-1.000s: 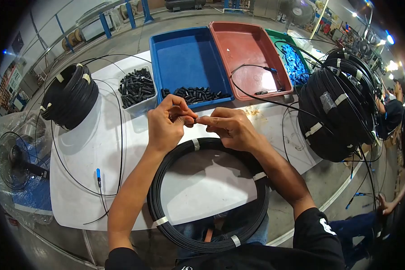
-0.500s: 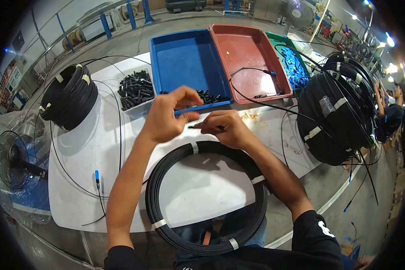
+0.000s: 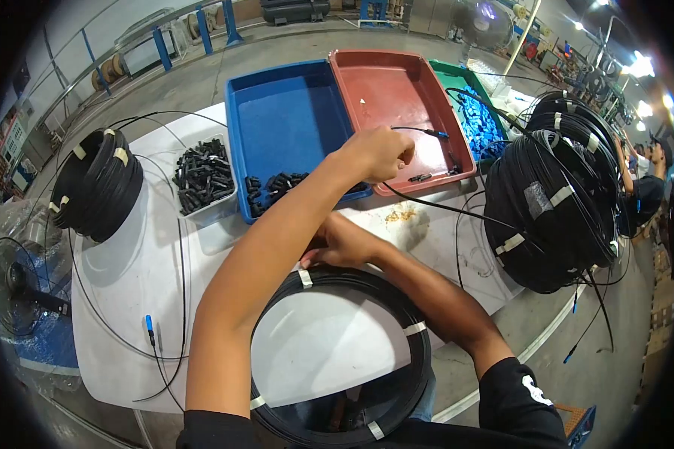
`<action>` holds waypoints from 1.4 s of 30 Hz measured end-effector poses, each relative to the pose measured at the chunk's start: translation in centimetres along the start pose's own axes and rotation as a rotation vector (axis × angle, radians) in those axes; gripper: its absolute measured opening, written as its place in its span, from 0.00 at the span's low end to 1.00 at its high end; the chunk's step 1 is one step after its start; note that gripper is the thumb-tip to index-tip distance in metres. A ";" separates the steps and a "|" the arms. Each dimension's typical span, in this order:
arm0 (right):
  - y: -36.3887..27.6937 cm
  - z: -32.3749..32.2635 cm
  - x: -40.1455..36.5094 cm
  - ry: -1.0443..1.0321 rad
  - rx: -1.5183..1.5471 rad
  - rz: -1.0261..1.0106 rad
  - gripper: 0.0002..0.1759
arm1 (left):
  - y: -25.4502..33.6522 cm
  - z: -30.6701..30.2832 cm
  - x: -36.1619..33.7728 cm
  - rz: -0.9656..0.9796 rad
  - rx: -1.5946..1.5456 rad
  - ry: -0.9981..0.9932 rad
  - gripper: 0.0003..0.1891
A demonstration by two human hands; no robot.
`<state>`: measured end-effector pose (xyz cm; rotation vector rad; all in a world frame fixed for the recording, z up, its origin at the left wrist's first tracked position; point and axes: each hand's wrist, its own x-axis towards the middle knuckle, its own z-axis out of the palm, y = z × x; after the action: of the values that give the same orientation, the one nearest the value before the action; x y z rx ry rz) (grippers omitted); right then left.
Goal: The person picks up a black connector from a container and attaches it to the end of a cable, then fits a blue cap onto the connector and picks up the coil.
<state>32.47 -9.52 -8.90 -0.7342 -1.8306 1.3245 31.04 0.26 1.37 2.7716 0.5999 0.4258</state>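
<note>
My left hand (image 3: 378,155) hangs over the near part of the red tray (image 3: 386,63), its fingers curled. Behind it passes a black cable (image 3: 442,206) with a blue connector tip (image 3: 436,134); whether the fingers hold anything is hidden. Below, my right hand (image 3: 346,241) is closed just above the top of a flat coil of black cable (image 3: 419,299), partly covered by my left forearm. What its fingers pinch cannot be made out. The coil is bound with white ties and overhangs the near table edge above my lap.
A blue tray (image 3: 288,112) and a clear bin (image 3: 232,196) hold black parts. Blue parts (image 3: 478,123) lie in a green tray (image 3: 438,71). Cable coils stand at left (image 3: 97,183) and right (image 3: 532,217). A loose blue-tipped cable (image 3: 150,329) lies on the white table (image 3: 112,299).
My left hand has moved right and away from me to the red tray, its forearm now crossing over my right hand. My right hand has dropped towards the coil. The view has shifted slightly.
</note>
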 end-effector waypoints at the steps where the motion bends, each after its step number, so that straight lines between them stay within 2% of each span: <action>1: 0.2 0.2 0.1 0.023 0.030 -0.010 0.18 | -0.6 0.7 1.3 0.074 -0.020 -0.052 0.10; 2: 0.1 0.1 -0.2 0.037 0.036 0.000 0.18 | -1.0 1.6 2.6 0.151 -0.041 -0.103 0.11; 4: -1.3 -0.3 -0.3 0.055 0.012 0.007 0.20 | -1.5 2.9 5.1 0.176 -0.025 -0.167 0.13; 6: -0.2 -0.3 -0.3 0.040 0.069 -0.019 0.21 | -1.6 4.6 7.0 0.194 -0.005 -0.224 0.14; 8: 0.5 0.0 -0.4 0.126 -0.176 -0.147 0.21 | -1.5 6.2 8.7 0.210 0.012 -0.240 0.16; 9: 0.0 -0.2 -0.5 0.077 -0.181 -0.100 0.21 | -1.2 6.6 9.2 0.200 0.026 -0.249 0.15; 13: -1.2 -0.3 -0.9 0.107 -0.114 -0.070 0.19 | -0.9 7.7 10.6 0.201 -0.026 -0.280 0.13; 15: -1.9 -0.6 -0.8 0.044 -0.166 0.098 0.19 | -1.0 7.9 11.0 0.324 0.037 -0.275 0.13; 18: -1.3 -0.2 -0.8 0.083 -0.180 -0.007 0.16 | -1.0 8.4 11.2 0.320 0.087 -0.274 0.14; 25: -0.6 -0.1 -0.9 0.071 -0.205 -0.049 0.16 | -0.7 8.9 10.6 0.242 0.005 -0.258 0.14; 28: 0.7 0.1 -0.7 0.083 -0.192 -0.018 0.16 | -0.6 8.8 10.6 0.314 0.086 -0.237 0.13; 30: 3.4 0.5 -0.2 0.090 -0.274 -0.113 0.16 | -0.4 8.6 10.7 0.339 0.128 -0.271 0.14; 31: 1.1 0.3 -0.4 0.090 -0.278 -0.112 0.16 | -0.6 8.8 10.9 0.341 0.128 -0.268 0.14; 33: -3.0 -0.3 -1.3 0.087 -0.190 0.121 0.17 | -0.8 8.9 11.2 0.335 0.131 -0.302 0.14; 34: -2.0 -0.1 -1.2 0.090 -0.191 0.121 0.17 | -0.7 9.0 11.2 0.337 0.131 -0.303 0.14; 36: 0.2 0.4 -0.5 0.121 -0.213 -0.027 0.17 | -0.6 9.0 11.2 0.346 0.144 -0.291 0.14; 42: -1.3 -0.1 -1.2 0.101 -0.209 0.079 0.17 | -0.6 8.5 10.6 0.354 0.115 -0.268 0.13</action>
<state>33.13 -10.82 -7.91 -0.9756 -1.8935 1.1334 42.92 3.75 -4.24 2.9793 0.0718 0.0843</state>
